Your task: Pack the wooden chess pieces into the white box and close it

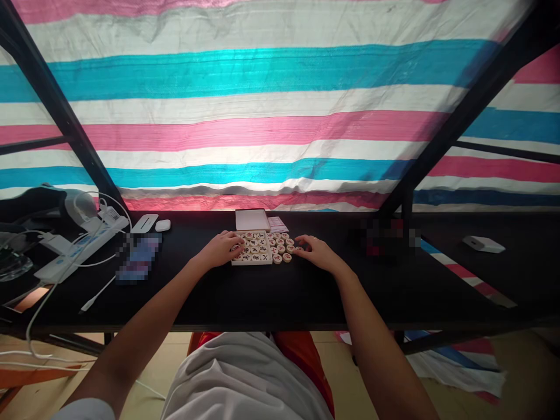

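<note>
A white open box [251, 262] on the black table holds rows of round Chinese chess pieces [251, 250] with dark characters. My left hand [220, 249] rests at the box's left side, thumb and fingers apart over the leftmost pieces. Loose pieces with red characters [279, 248] lie in a group against the box's right side. Beside that group, my right hand [321, 255] has its thumb and fingers spread, the tips at the rightmost pieces. Whether the fingertips press on any piece is hard to see.
Behind the box lie its lid [252, 220] and a printed paper [278, 224]. To the left are a blurred phone [139, 258], a white cable [98, 293], a power strip [83, 248] and an earbud case [163, 225]. A white adapter [483, 244] sits far right. Striped sheeting [262, 128] hangs behind.
</note>
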The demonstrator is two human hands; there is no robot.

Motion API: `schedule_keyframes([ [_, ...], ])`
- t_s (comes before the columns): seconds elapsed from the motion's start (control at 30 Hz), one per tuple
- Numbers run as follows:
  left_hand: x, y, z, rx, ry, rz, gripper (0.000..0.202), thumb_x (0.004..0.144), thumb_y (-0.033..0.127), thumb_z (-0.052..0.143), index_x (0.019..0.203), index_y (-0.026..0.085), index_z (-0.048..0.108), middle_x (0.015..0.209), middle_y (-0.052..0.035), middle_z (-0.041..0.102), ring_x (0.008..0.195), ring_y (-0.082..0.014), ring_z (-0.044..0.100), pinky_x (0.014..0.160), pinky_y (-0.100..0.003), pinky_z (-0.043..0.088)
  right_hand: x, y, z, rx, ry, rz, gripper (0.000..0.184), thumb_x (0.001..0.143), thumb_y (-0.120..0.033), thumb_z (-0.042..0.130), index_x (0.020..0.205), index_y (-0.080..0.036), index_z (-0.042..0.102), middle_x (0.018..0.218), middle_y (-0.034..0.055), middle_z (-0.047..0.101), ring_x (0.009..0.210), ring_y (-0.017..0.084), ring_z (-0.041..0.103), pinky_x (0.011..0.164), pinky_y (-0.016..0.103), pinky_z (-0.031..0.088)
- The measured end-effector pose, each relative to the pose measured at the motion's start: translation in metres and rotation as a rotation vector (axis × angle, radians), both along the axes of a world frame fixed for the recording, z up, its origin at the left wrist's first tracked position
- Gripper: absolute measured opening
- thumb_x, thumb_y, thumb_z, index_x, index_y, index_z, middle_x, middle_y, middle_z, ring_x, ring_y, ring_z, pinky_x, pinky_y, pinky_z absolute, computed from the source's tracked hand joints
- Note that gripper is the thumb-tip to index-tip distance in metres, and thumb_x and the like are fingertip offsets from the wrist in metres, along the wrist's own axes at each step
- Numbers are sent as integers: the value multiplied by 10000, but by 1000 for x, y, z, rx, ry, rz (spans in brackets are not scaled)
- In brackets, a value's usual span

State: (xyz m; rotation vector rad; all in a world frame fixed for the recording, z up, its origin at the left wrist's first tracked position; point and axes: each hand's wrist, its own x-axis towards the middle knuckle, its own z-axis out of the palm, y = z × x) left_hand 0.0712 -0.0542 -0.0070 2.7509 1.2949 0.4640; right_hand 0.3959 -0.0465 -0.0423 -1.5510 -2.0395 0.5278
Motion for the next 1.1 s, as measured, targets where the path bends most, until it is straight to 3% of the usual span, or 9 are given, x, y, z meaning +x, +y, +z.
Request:
schedule_keyframes([
  [0.2, -1, 2, -3, -5, -14, 1, 319, 904, 385, 420, 1073, 221, 634, 1032, -62, 618, 984, -216, 540, 909, -333, 419, 6, -4, 7, -119, 71, 26, 327, 691, -399, 655, 968, -228, 638, 818, 9, 655, 700, 150, 573, 672, 279, 463],
  [0.47, 1, 0, 0, 29, 11, -3, 313, 906, 379, 411, 1047, 221, 641, 1001, -61, 628, 952, -216, 553, 893, -347, 422, 7, -5, 6, -247, 243, 130, 473, 600, -444, 734, 989, -199, 621, 812, 1, 631, 748, 155, 585, 709, 282, 468],
  [0.73, 5, -2, 2, 12, -29, 19, 284, 889, 367, 435, 980, 213, 655, 1003, -62, 648, 957, -219, 558, 886, -331, 419, 2, -7, 7, -122, 98, 109, 570, 582, -476, 748, 1080, -229, 623, 966, 36, 549, 888, 193, 551, 819, 340, 456],
  [0.9, 12, -2, 3, -75, -53, 108, 244, 851, 348, 491, 935, 211, 675, 850, -32, 682, 848, -199, 592, 817, -294, 429, -6, -7, 5, -90, 74, 162, 670, 561, -484, 769, 1158, -249, 576, 1154, 63, 478, 1062, 237, 510, 926, 372, 424],
  [1.0, 16, -2, 0, -128, -123, 186, 207, 818, 321, 527, 887, 220, 694, 828, -18, 683, 822, -190, 596, 744, -266, 438, -8, -7, 4, -86, 94, 149, 620, 612, -505, 732, 1156, -257, 570, 1168, 63, 493, 1078, 244, 512, 924, 376, 430],
  [1.1, 17, -2, -1, -118, -148, 180, 215, 819, 320, 524, 899, 219, 697, 865, -17, 685, 841, -189, 587, 757, -272, 435, -10, -6, 4, -66, 111, 94, 522, 695, -517, 660, 1135, -249, 581, 1151, 67, 520, 1028, 227, 543, 845, 349, 469],
])
